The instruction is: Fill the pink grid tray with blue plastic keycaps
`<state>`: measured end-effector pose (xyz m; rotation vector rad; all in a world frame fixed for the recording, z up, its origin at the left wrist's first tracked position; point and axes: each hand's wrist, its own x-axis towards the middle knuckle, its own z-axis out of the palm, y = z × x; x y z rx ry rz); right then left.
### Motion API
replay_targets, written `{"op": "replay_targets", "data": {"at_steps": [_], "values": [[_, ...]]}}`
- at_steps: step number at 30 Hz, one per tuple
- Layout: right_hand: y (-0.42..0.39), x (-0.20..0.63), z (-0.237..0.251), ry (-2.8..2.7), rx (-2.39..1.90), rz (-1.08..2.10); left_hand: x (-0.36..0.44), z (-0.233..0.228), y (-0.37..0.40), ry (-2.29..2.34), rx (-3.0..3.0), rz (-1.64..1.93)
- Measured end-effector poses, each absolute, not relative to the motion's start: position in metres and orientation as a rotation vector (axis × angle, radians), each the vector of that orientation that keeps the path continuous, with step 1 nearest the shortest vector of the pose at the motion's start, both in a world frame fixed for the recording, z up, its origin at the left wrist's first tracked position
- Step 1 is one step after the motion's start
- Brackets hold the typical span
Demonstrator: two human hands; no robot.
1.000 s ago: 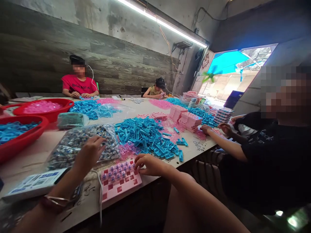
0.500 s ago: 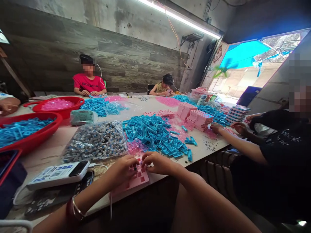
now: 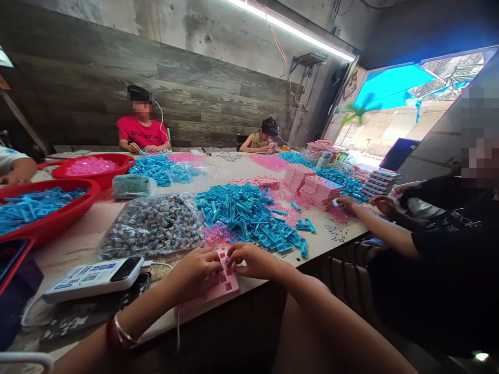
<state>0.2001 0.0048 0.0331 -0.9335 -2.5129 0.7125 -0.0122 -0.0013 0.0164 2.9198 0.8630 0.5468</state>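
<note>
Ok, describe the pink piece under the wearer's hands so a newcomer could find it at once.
Start at the long table's near edge. Just in front of the heap of blue parts, the left hand and right hand meet over a flat pink tray. Unlike the stacked pink trays farther off, it lies alone.

- A pink grid tray (image 3: 224, 283) with square openings is seen under both hands.
- Bright blue plastic pieces (image 3: 249, 215) are heaped just beyond the hands.
- Grey-and-blue parts fill a clear bag (image 3: 152, 226) beyond the left hand (image 3: 197, 272).
- Red basins (image 3: 58, 221) are seen far left.
</note>
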Motion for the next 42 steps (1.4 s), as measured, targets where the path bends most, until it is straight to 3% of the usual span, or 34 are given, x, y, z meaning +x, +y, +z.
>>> {"op": "replay_targets", "data": {"at_steps": [42], "values": [[0.0050, 0.2016, 0.0316, -2.515, -0.891, 0.683, -0.0074, 0.0128, -0.0012, 0.874, 2.886, 0.597]]}}
